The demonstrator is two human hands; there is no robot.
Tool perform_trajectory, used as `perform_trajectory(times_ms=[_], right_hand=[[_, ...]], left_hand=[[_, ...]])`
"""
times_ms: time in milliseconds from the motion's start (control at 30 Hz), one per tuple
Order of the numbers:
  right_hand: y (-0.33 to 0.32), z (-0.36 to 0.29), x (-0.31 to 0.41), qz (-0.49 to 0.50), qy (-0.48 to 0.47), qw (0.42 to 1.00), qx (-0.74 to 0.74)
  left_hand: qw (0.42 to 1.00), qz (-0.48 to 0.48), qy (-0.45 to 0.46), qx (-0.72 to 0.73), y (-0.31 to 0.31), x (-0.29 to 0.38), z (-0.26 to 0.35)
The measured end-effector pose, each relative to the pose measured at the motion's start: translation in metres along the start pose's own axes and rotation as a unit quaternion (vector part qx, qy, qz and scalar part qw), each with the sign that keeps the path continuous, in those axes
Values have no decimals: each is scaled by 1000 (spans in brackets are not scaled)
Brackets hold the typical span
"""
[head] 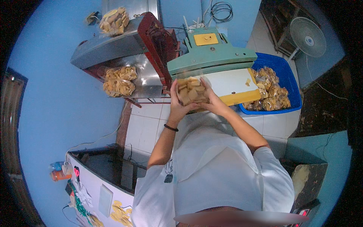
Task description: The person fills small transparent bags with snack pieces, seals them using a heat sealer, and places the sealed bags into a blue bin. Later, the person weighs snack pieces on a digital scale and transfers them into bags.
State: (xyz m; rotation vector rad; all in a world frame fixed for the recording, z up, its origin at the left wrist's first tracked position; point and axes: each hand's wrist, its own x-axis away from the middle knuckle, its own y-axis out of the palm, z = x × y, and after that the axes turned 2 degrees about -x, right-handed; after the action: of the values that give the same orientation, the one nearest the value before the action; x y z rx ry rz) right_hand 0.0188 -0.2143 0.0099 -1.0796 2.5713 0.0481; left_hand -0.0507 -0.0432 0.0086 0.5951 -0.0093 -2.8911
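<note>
A clear plastic bag of light-brown chips or crackers [192,92] is held between my two hands, in front of a green sealing machine [211,58]. My left hand [180,100] grips the bag's left side. On its right side and underneath is my right hand [211,99]. The bag's clear upper end reaches towards the machine's sealing jaw. A white work plate with a yellow edge [229,82] extends to the right of the bag, with small crumbs on it.
Right of the machine, a blue plastic tub [297,105] holds several filled bags [269,90]. More filled bags [120,82] lie on a metal shelf to the left, and another bag [114,21] sits above. A fan [308,37] stands far right; a white-sided table [93,181] is at lower left.
</note>
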Motion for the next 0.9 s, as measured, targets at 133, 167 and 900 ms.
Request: perform_trajectory(times_ms=[133,167,900], right_hand=[[1,16,7,59,13,996,62],[3,16,8,81,52,993,67],[-23,-29,-41,70,-54,994,64]], left_hand=[[994,58,32,-81,8,9,-9],[988,80,42,-124,13,12,-9],[995,75,33,-64,-19,-21,13]])
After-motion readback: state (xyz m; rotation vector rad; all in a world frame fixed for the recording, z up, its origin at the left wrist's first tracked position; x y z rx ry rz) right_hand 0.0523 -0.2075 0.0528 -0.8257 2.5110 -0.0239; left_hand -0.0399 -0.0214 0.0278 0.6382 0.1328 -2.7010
